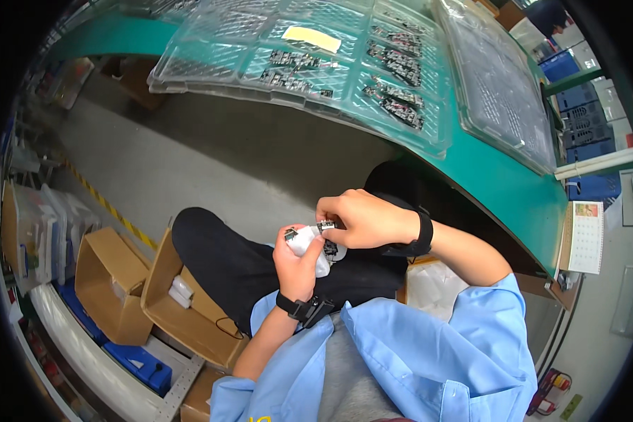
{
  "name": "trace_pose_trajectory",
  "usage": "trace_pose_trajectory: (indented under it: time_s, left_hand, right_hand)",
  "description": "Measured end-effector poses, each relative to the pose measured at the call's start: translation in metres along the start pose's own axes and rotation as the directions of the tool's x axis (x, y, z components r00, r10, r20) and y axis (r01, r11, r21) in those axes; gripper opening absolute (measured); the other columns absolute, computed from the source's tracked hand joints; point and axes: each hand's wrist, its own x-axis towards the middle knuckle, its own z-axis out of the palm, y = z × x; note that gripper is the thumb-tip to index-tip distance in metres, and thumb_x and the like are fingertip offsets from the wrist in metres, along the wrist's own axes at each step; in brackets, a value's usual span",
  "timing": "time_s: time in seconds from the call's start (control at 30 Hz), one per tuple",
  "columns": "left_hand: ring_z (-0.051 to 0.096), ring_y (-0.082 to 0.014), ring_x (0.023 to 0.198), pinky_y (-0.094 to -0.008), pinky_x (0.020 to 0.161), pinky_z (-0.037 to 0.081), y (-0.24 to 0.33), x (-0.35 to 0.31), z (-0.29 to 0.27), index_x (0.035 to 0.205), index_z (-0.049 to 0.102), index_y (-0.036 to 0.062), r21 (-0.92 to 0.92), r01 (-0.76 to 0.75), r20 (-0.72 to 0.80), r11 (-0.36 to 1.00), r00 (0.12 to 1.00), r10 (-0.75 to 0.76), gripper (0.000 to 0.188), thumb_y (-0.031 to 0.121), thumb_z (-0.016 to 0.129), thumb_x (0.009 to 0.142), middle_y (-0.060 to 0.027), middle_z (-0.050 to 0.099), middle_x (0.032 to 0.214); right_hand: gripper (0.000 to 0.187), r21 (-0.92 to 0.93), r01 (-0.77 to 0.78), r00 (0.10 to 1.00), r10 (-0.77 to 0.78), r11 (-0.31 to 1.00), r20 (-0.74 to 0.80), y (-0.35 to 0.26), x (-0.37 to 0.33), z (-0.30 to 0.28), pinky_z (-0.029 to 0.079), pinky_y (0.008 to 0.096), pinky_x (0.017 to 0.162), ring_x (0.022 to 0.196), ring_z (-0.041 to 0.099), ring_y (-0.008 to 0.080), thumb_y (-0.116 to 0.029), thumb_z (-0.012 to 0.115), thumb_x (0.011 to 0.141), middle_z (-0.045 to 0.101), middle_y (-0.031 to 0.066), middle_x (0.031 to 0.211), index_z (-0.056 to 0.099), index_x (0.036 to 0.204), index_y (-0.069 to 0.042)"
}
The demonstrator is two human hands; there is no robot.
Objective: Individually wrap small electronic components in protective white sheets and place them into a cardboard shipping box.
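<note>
Above my lap, my left hand (pixel 295 267) is closed around a soft-looking white wrapped bundle (pixel 302 243), with small dark circuit boards showing at its edges. My right hand (pixel 366 218) meets it from the right, fingers curled. Between its thumb and fingertips sits a small black-and-silver circuit board (pixel 326 226), close against the bundle. The fingers hide part of the board and of the wrapping. A clear plastic tray (pixel 204 67) lies on the green bench, and several similar circuit boards (pixel 394 60) are laid in rows in its compartments.
Another clear tray (pixel 503 84) lies to the right on the green bench (pixel 496 190). A yellow label (pixel 311 38) is on the near tray. Open cardboard boxes (pixel 112 281) stand at my left, one with white rolls (pixel 181 290) inside. A desk calendar (pixel 585 235) stands at the right.
</note>
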Motion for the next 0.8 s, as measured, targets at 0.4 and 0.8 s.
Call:
trace_pose_trajectory:
  time_s: [0.4,0.8]
  left_hand:
    - [0.065,-0.0231,0.102,-0.0378,0.090,0.052,-0.005,0.020,-0.085,0.114,0.056,0.0017,-0.366,0.075,-0.162,0.928,0.977,-0.142,0.023,0.003,0.063,0.092,-0.0111,0.065,0.108]
    - [0.065,-0.0254,0.105,-0.0395,0.092,0.052,-0.011,-0.011,-0.104,0.116,0.057,0.0012,-0.300,0.033,-0.390,0.953,0.908,-0.154,0.024,0.003,0.062,0.093,-0.0117,0.065,0.112]
  right_hand:
    - [0.015,0.351,0.295,0.824,-0.051,0.889,-0.564,0.053,0.001,-0.299,0.051,0.0257,0.061,0.077,0.071,0.0130,-0.014,0.066,0.090,0.069,0.0027,0.084,0.061,0.101,-0.006]
    - [0.032,-0.397,-0.591,0.705,0.210,0.702,-0.678,0.242,0.098,-0.399,0.056,0.0353,0.079,0.086,0.072,0.0271,-0.031,0.069,0.090,0.073,0.0121,0.096,0.069,0.101,-0.001]
